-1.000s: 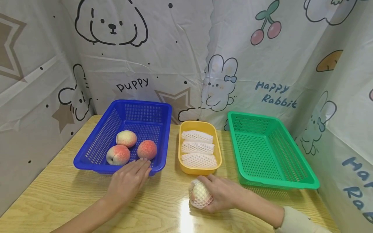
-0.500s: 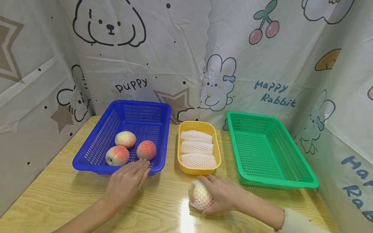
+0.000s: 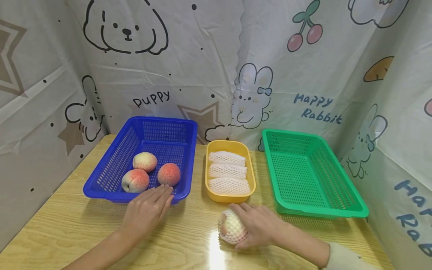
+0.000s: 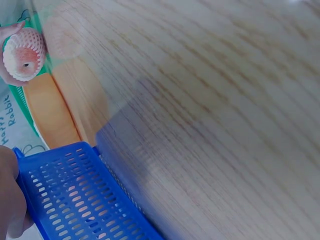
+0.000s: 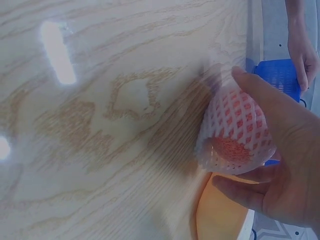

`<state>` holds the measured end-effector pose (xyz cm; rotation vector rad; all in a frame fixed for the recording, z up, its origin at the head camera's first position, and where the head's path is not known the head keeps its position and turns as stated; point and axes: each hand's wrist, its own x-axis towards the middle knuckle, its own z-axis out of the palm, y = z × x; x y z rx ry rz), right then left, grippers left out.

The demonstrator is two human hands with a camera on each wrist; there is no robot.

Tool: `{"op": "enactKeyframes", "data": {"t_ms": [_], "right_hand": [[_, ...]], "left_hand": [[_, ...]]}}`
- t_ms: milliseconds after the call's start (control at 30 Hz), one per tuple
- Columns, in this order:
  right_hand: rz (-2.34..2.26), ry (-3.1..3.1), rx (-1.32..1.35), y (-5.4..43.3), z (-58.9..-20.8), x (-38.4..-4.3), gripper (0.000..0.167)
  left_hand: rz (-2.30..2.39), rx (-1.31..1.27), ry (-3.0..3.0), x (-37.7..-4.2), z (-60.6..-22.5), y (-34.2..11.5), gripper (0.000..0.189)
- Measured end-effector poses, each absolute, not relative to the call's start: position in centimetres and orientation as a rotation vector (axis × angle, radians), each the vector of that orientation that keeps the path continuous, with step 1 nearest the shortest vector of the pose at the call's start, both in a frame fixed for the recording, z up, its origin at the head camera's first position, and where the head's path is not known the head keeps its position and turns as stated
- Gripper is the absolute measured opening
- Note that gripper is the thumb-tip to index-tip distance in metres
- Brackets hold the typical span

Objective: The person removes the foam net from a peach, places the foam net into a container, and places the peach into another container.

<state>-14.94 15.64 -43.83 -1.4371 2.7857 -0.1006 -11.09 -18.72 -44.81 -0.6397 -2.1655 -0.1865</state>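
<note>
My right hand [image 3: 258, 225] holds a peach in a white foam net [image 3: 233, 227] on the table, just in front of the yellow bin. In the right wrist view, thumb and fingers lie on opposite sides of the netted peach [image 5: 235, 135], whose red skin shows at the net's opening. My left hand [image 3: 146, 210] rests on the near rim of the blue basket [image 3: 195, 157], fingers extended over it. Inside that basket lie three bare peaches, the nearest to my fingertips being a reddish peach [image 3: 169, 174].
Between the baskets stands the yellow bin [image 3: 229, 198] with three white foam nets [image 3: 229, 185] in it. A green basket [image 3: 320, 213] stands at the right, showing its bare mesh floor. A printed curtain [image 3: 202, 56] encloses the back and sides of the wooden table [image 3: 182, 240].
The netted peach has turned a little in my right hand, and the thumb shows slightly lower on its near side. My left hand stays on the basket rim.
</note>
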Motion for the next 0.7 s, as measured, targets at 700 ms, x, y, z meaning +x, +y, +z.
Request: {"op": "enactKeyframes", "data": {"t_ms": [700], "right_hand": [[-0.209, 2.786, -1.287, 16.40, -43.34, -14.68, 0.111]], "left_hand": [[-0.171, -0.630, -2.158, -11.13, -44.94, -18.60, 0.052]]}}
